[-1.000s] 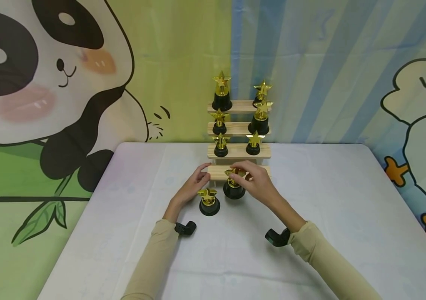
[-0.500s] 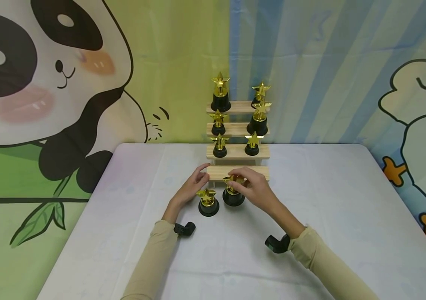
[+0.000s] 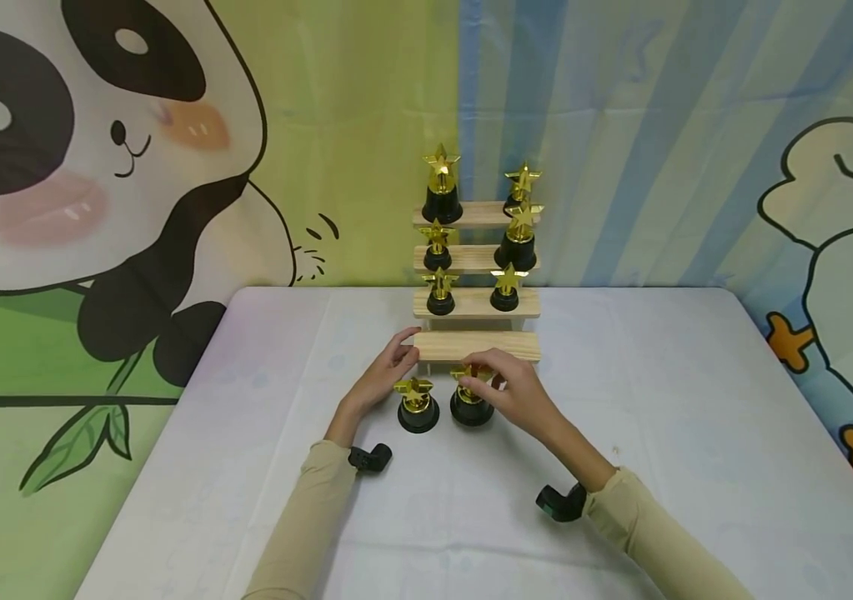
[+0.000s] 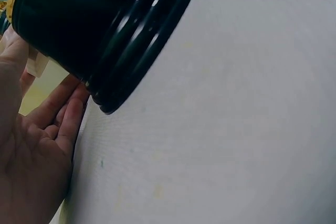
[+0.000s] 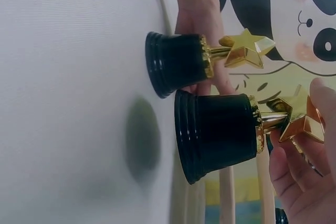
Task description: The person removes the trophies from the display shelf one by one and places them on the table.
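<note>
A star trophy [image 5: 218,132] is gripped by its faceted, mirror-bright gold star between the thumb and curled fingers of the right hand [image 3: 519,392]. Below the star, a slim stem is ringed at its foot by a beaded gold collar, and a glossy black base is flared outward in stepped ridges. The trophy is held upright in front of the lowest step, its base just above the cloth, on which a soft round shadow is cast apart from it. Just beside it, a second trophy [image 3: 418,410] of like shape is stood on the cloth.

The left end of the bare lowest step [image 3: 477,346], pale straight-grained wood, is touched by the left hand [image 3: 383,375]; whether the wood is pinched or merely touched cannot be told. On the tiers above, six gold-and-black trophies [image 3: 442,202] are ranged in pairs, the bulkier ones seen at top left and second-tier right.

Each wrist is fitted with a black curved device [image 3: 373,458], and matte beige sleeves [image 3: 306,517] are worn. The table is covered by a faintly creased white cloth [image 3: 471,533], backed by a softly rippled printed curtain [image 3: 366,150] on which a rounded panda is shown.
</note>
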`<state>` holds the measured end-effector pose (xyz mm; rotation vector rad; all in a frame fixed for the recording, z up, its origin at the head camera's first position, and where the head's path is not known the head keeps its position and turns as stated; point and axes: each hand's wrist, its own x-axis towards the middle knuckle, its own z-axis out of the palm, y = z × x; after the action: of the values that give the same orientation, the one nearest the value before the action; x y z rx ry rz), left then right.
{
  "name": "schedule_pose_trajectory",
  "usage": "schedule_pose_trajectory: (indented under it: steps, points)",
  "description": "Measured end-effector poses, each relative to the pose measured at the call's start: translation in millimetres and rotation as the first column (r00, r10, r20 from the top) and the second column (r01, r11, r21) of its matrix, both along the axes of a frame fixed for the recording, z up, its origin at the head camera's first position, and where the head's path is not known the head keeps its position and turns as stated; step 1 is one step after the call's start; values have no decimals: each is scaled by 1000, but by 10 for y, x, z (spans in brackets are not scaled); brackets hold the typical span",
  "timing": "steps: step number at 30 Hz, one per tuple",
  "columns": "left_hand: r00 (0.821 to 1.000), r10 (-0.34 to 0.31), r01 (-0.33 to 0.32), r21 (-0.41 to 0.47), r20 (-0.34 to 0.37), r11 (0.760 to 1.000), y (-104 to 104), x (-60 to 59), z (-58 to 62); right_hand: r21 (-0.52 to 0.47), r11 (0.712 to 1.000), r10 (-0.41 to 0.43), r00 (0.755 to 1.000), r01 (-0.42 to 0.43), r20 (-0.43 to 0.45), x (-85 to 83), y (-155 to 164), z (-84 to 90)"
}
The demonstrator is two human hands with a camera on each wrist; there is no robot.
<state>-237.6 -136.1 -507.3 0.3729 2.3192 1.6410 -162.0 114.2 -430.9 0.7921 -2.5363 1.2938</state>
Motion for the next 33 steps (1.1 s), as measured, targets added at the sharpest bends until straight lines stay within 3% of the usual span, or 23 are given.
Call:
schedule_pose_trajectory:
  steps: [18, 33]
  points:
    - [1000, 12, -12, -16, 4, 1000, 0, -9, -5, -21, 999, 42, 997, -43, -60, 52, 48, -195]
    - [1000, 12, -12, -19, 1, 1000, -3, -6, -3, 12, 1000, 9, 1000, -9, 7, 109, 66, -245]
